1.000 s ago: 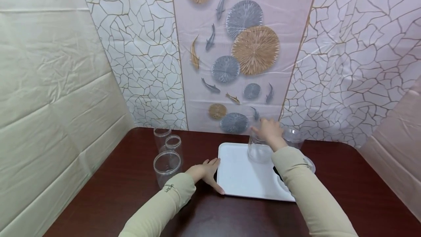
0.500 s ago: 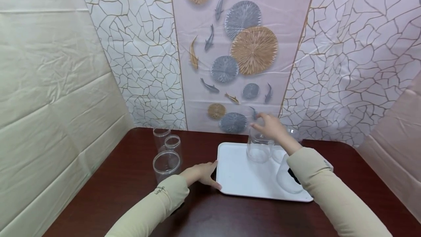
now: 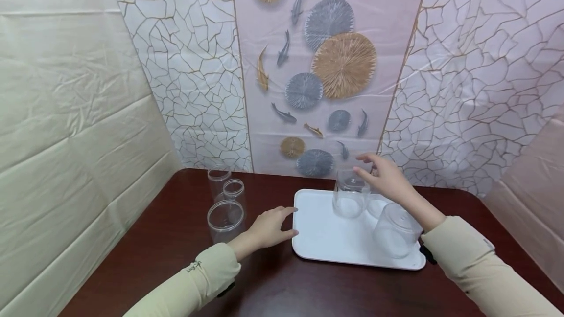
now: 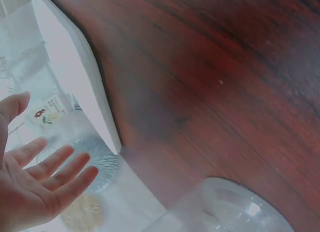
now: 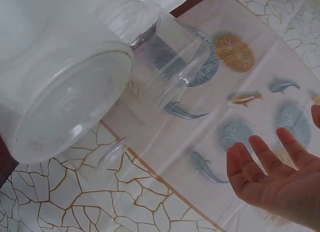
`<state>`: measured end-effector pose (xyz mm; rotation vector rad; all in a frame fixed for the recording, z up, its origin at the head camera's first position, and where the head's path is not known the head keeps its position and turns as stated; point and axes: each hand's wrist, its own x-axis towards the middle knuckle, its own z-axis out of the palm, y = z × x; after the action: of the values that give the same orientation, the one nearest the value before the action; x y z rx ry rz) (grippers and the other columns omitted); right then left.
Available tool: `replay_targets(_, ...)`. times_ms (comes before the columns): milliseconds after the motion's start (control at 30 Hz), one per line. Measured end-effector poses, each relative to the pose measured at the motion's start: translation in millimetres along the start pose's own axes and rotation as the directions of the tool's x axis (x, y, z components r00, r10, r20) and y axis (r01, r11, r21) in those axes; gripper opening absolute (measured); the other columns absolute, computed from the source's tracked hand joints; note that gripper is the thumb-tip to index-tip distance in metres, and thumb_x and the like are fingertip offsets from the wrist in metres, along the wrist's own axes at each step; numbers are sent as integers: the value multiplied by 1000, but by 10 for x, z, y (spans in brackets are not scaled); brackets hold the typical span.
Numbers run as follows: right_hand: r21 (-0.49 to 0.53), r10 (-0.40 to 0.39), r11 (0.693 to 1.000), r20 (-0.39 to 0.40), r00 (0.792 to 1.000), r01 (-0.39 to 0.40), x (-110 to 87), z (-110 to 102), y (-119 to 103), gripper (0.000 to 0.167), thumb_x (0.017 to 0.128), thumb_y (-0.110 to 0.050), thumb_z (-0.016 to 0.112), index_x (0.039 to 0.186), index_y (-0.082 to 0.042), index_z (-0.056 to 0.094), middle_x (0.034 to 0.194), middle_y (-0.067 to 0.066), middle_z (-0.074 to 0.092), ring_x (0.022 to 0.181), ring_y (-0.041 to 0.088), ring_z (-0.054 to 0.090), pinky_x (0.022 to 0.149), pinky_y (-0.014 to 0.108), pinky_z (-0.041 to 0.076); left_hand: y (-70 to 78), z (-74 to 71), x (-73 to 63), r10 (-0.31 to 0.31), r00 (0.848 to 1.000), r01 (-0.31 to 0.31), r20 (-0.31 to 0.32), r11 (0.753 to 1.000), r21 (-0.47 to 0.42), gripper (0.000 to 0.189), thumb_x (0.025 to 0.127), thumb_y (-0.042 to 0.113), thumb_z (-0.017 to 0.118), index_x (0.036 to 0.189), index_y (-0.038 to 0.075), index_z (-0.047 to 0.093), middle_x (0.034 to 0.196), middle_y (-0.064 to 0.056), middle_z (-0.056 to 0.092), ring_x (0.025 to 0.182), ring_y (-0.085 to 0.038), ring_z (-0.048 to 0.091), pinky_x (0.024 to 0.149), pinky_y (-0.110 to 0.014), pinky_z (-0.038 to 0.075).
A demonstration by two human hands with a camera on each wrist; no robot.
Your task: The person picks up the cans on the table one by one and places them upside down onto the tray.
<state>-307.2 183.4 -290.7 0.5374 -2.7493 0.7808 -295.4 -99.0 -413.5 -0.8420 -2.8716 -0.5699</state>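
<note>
A white tray (image 3: 317,234) lies on the dark wooden table, with three clear cylindrical jars grouped on its right half. They stand bottom up: a back jar (image 3: 348,204), a front jar (image 3: 396,236), and another partly hidden behind my right hand (image 3: 387,177). That hand hovers at the top of the back jars, fingers bent loosely and nothing in its grasp; the right wrist view shows the palm (image 5: 280,184) apart from the glassware. Beside the tray's left rim is my left hand (image 3: 269,229), thumb and fingers spread, holding nothing.
Left of the tray stand three more clear jars: a wide front one (image 3: 225,224), a narrow one (image 3: 235,202) and one at the back (image 3: 217,185). Patterned cloth (image 3: 343,62) hangs behind the table (image 3: 282,292).
My right hand has come off the back jar and drawn to the right, uncovering the front jar. My left hand has eased leftward, loosening from the tray's edge.
</note>
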Motion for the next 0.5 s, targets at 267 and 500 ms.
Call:
replay_targets(267,29,-39,999,-76,996,41,-211,-102,-40,41,97,-29,52,127,-1,52,124,25,57,109,42,54,83,54,48,55,-107,-47,84,981,-78,-176,996,42,43,85,30,67,124,13,59,114,-6,65,103,-23,63,79,-40,53)
replay_targets(500,39,-73,996,-106,992,77,-404,-110,-41,38,96,-28,54,126,-4,55,123,20,60,108,37,57,82,52,48,-32,-325,-153,144,960,-97,-241,976,196,42,85,32,68,123,16,60,115,-4,64,102,-24,61,76,-39,54)
